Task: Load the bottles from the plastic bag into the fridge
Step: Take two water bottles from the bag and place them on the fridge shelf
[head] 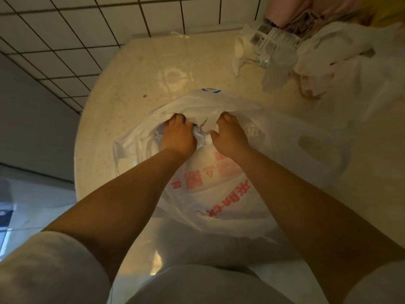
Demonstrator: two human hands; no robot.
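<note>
Bottles (pixel 202 137) half-hidden inside translucent white red-printed plastic bag (pixel 210 185), fingers of both hands clutching its rim.

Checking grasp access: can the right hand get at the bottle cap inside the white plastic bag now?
Probably yes. The right hand is already inside the white plastic bag's open mouth, beside the white bottle cap; only loose film lies near it.

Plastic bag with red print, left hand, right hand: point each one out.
plastic bag with red print (pixel 210 194), head view, on its printed front.
left hand (pixel 178 137), head view, back of the hand.
right hand (pixel 231 137), head view, back of the hand.
</note>
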